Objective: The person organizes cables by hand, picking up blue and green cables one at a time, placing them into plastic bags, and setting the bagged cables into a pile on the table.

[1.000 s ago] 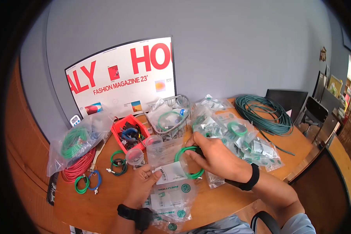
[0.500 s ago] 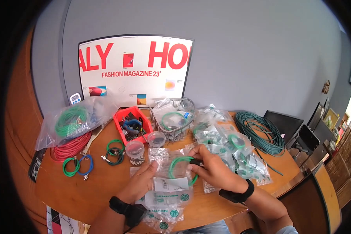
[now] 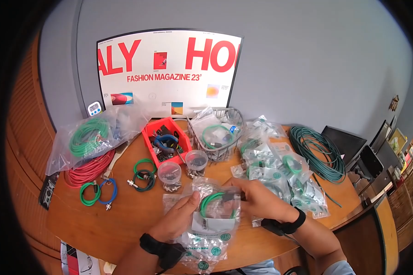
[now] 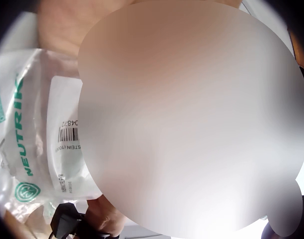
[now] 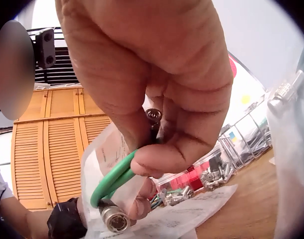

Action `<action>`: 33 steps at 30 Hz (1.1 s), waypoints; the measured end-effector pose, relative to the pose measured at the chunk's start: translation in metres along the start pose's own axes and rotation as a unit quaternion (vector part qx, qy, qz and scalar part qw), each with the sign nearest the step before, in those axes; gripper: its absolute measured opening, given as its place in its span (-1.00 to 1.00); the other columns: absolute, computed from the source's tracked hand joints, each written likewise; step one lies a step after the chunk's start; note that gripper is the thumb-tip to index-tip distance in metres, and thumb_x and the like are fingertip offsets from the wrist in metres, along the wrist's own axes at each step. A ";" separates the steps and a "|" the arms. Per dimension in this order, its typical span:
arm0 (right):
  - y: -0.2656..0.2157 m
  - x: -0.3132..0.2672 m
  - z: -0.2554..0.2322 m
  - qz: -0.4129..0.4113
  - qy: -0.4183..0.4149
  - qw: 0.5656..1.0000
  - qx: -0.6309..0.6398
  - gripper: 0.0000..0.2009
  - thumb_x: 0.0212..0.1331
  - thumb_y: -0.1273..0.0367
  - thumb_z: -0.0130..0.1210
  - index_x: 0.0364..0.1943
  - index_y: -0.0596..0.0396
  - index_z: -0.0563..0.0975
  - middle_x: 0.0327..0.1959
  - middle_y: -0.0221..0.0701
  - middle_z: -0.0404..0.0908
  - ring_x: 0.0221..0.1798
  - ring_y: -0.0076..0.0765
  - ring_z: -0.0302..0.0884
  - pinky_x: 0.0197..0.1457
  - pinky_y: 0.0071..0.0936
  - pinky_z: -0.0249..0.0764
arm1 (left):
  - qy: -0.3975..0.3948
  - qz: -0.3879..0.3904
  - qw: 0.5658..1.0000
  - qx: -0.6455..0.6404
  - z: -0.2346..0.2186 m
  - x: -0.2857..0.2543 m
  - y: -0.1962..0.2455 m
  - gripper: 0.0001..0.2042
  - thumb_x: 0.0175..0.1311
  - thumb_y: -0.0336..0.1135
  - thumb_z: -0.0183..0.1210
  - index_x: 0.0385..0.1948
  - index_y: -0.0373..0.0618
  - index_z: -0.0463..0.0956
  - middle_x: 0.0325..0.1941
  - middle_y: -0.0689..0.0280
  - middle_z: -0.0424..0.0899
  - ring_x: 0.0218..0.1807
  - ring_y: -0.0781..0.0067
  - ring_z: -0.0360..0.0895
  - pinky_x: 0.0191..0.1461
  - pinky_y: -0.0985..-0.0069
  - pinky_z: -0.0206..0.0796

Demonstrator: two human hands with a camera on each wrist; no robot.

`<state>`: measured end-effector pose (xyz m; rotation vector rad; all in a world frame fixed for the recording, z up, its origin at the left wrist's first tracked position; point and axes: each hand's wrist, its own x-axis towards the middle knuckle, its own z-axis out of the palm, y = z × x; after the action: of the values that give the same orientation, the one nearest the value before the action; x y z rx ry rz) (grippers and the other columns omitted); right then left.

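A coiled green cable (image 3: 211,201) lies at the mouth of a clear plastic bag (image 3: 215,225) with a white label. The left hand (image 3: 176,219) grips the bag's left side, thumb on top. On the right, the right hand (image 3: 257,199) holds the coil at the bag's edge. In the right wrist view the right hand (image 5: 157,79) pinches the green cable (image 5: 114,179) between thumb and fingers, and a metal connector (image 5: 115,220) hangs at the coil's lower end. Green print and a barcode label show on the bag (image 4: 30,129) in the left wrist view; much there is blurred.
A red bin (image 3: 169,158) of tools and a wire basket (image 3: 215,153) stand behind the hands, with two clear cups (image 3: 169,173) in front. Cable coils and a bagged coil (image 3: 89,135) lie left. Right are several filled bags (image 3: 273,172) and a dark green cable coil (image 3: 317,153).
The right hand has moved the green coil from above the bag to within its clear plastic. The left hand has shifted from the label to the bag's upper left side. The head view has shifted.
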<state>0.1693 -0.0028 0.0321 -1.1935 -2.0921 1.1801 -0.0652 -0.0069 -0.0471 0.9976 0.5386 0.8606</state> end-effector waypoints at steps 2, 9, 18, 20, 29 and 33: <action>0.005 0.000 -0.001 -0.034 0.041 0.998 -0.043 -0.68 0.15 0.53 0.30 0.01 0.17 0.54 -0.30 -0.40 0.71 -0.34 -0.54 0.61 -0.24 -0.56 0.50 | 0.014 -0.019 0.999 -0.039 0.003 -0.001 0.003 -0.44 0.63 0.03 -0.27 0.32 -0.33 0.28 0.30 0.19 0.48 0.27 0.43 0.47 0.37 0.40 0.33; -0.012 -0.001 -0.012 0.073 0.040 0.996 -0.023 -0.55 -0.07 0.29 0.54 -0.19 0.17 0.51 -0.45 -0.32 0.67 -0.32 -0.52 0.65 -0.31 -0.55 0.48 | 0.027 -0.013 0.999 0.013 0.002 0.000 0.004 -0.46 0.59 0.02 -0.15 0.32 -0.30 0.28 0.28 0.19 0.49 0.25 0.41 0.48 0.30 0.35 0.38; 0.018 -0.007 0.007 -0.080 0.071 0.968 0.228 -0.74 0.18 0.52 0.28 -0.13 0.28 0.45 -0.38 -0.28 0.69 -0.41 -0.42 0.73 -0.37 -0.52 0.59 | 0.009 -0.028 0.999 0.038 0.000 -0.008 0.010 -0.50 0.41 -0.24 0.23 0.29 -0.29 0.34 0.17 0.27 0.58 0.21 0.45 0.50 0.29 0.40 0.34; 0.022 -0.012 0.003 -0.053 0.028 0.979 0.196 -0.74 0.20 0.49 0.30 -0.10 0.23 0.47 -0.29 -0.35 0.67 -0.30 -0.55 0.65 -0.31 -0.52 0.54 | 0.005 -0.041 0.998 0.038 0.000 -0.011 0.013 -0.45 0.37 -0.21 0.28 0.29 -0.30 0.34 0.16 0.27 0.59 0.21 0.44 0.50 0.31 0.40 0.32; 0.017 -0.020 -0.012 -0.032 0.037 0.999 0.011 -0.84 0.10 0.56 0.28 -0.26 0.17 0.54 -0.43 -0.34 0.63 -0.39 -0.44 0.62 -0.33 -0.45 0.45 | -0.038 -0.042 0.995 0.078 0.000 -0.010 0.006 -0.39 0.30 -0.11 0.35 0.26 -0.30 0.37 0.16 0.24 0.62 0.18 0.42 0.54 0.31 0.39 0.33; 0.029 -0.023 -0.014 -0.007 0.052 0.994 0.095 -0.81 0.29 0.41 0.21 -0.12 0.16 0.47 -0.31 -0.34 0.64 -0.37 -0.40 0.64 -0.29 -0.44 0.50 | 0.044 -0.074 0.995 0.057 -0.003 -0.008 -0.003 -0.38 0.26 -0.25 0.36 0.30 -0.26 0.29 0.24 0.21 0.55 0.24 0.27 0.53 0.36 0.22 0.33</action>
<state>0.2045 -0.0090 0.0157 -1.1239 -1.8635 1.2527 -0.0706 -0.0126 -0.0504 1.0138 0.7346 0.7503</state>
